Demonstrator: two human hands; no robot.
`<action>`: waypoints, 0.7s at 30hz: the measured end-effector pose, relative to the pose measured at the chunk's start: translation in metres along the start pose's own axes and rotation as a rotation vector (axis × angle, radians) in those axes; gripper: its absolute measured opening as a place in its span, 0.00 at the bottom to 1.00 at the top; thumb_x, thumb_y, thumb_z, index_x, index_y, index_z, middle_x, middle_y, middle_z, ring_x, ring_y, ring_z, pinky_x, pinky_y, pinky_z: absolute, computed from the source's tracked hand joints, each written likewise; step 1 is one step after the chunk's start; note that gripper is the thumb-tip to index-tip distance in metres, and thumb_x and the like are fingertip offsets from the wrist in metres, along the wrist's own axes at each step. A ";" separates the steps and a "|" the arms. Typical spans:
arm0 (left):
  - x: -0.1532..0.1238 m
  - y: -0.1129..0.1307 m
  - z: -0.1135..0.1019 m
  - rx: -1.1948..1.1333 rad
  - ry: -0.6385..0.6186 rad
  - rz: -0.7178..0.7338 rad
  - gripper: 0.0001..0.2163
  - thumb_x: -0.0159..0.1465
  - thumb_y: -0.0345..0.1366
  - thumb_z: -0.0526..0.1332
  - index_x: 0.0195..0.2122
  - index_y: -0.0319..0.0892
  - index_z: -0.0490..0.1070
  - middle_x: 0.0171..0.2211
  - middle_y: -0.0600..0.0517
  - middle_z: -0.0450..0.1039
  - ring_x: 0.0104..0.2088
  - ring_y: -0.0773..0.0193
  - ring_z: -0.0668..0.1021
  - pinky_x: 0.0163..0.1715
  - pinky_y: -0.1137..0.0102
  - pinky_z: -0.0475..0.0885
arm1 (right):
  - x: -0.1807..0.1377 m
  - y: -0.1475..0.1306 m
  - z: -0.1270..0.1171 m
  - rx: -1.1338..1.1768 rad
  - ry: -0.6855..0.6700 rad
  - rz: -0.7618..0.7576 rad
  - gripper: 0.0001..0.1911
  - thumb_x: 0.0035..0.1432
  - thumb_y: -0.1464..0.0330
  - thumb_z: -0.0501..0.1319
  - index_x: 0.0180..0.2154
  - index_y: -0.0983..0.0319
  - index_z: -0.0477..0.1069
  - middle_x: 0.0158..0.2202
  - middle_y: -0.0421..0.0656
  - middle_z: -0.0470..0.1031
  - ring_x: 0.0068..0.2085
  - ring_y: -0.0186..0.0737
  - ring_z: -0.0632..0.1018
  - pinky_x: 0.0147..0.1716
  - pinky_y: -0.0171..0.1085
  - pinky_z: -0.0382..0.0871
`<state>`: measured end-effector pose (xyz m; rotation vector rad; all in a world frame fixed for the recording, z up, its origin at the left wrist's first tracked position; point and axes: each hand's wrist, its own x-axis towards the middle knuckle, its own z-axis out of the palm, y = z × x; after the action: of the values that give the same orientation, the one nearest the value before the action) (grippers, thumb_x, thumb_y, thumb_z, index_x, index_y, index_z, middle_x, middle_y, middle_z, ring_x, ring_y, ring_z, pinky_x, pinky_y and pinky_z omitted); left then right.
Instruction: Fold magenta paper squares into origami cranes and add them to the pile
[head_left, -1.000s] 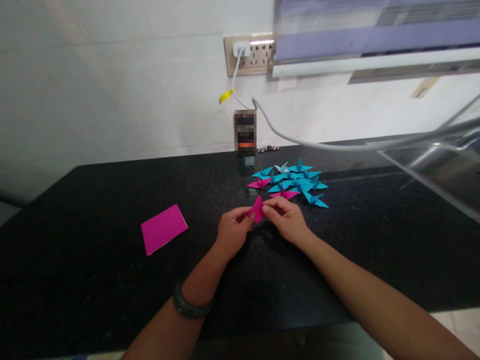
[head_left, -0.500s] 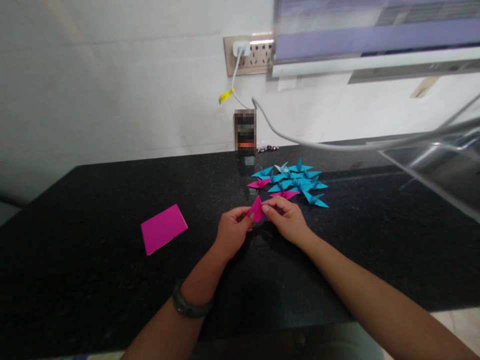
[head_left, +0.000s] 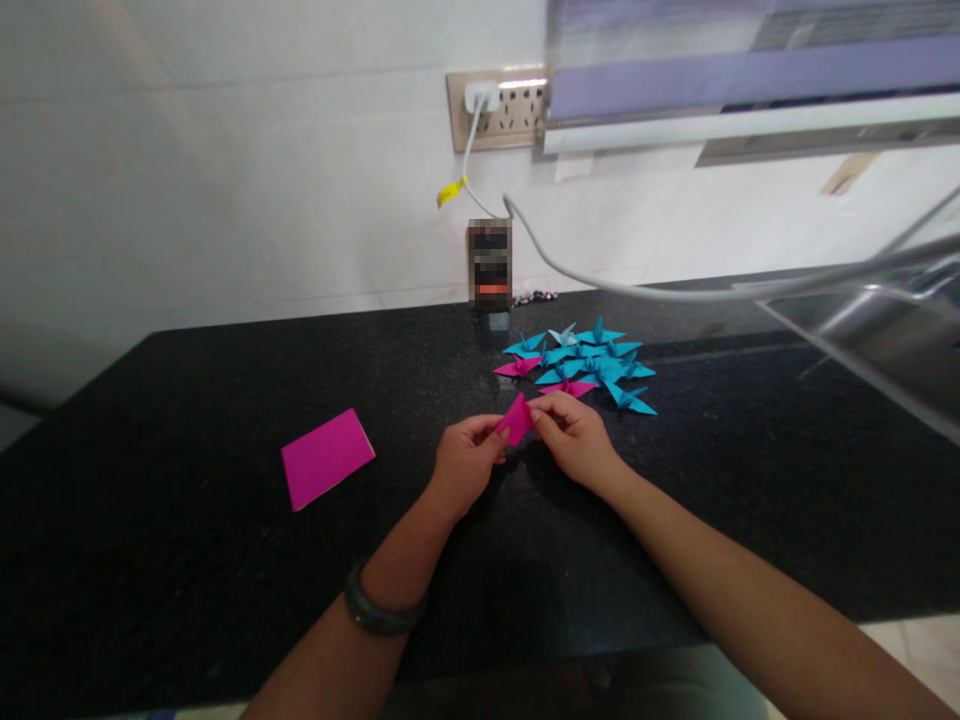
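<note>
A small folded piece of pink origami paper [head_left: 517, 420] is held up between both hands, over the black countertop [head_left: 225, 380]. My left hand [head_left: 466, 460] pinches its lower left side between thumb and fingers. At its right edge, the thumb and forefinger of my right hand [head_left: 574, 440] are closed on the paper. Just beyond my hands lies a cluster of folded paper cranes: several blue cranes [head_left: 596, 368], a pale one [head_left: 563, 335], and two pink ones, one pink crane [head_left: 519, 367] at the left and another pink crane [head_left: 570, 388] nearest my right hand.
A stack of pink paper [head_left: 327, 458] lies to the left. A pixelated dark box [head_left: 491, 264] stands against the wall, beside a beaded strand [head_left: 535, 297]. A white cable [head_left: 570, 275] runs from the socket [head_left: 498, 108] across toward the metal sink [head_left: 885, 330] at the right.
The right edge of the pink paper has shifted slightly right with my right fingers, and the piece looks a little wider. My left hand has hardly moved.
</note>
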<state>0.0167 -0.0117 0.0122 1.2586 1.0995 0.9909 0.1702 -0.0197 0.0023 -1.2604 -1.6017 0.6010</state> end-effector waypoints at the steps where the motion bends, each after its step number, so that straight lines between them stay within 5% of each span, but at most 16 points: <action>1: 0.000 0.000 0.000 -0.003 -0.003 -0.008 0.10 0.50 0.37 0.63 0.31 0.38 0.76 0.20 0.53 0.71 0.19 0.71 0.68 0.20 0.75 0.64 | 0.000 0.001 0.001 0.019 0.012 0.007 0.06 0.54 0.69 0.54 0.32 0.61 0.70 0.28 0.41 0.71 0.30 0.35 0.71 0.31 0.35 0.64; 12: -0.001 0.000 0.000 -0.025 0.011 -0.044 0.09 0.49 0.37 0.63 0.31 0.39 0.76 0.22 0.52 0.73 0.20 0.70 0.70 0.22 0.74 0.66 | 0.000 0.005 0.001 -0.003 0.029 0.102 0.06 0.51 0.69 0.56 0.32 0.62 0.71 0.28 0.41 0.72 0.29 0.36 0.71 0.29 0.35 0.65; 21: -0.001 -0.002 0.001 -0.078 -0.078 -0.075 0.14 0.50 0.42 0.64 0.34 0.38 0.76 0.28 0.49 0.76 0.27 0.66 0.75 0.27 0.72 0.70 | 0.002 0.001 -0.001 -0.055 0.022 -0.091 0.06 0.51 0.69 0.59 0.24 0.61 0.66 0.26 0.41 0.66 0.32 0.37 0.69 0.34 0.37 0.63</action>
<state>0.0174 -0.0126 0.0101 1.1756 1.0309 0.9124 0.1711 -0.0178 0.0026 -1.2234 -1.6578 0.4874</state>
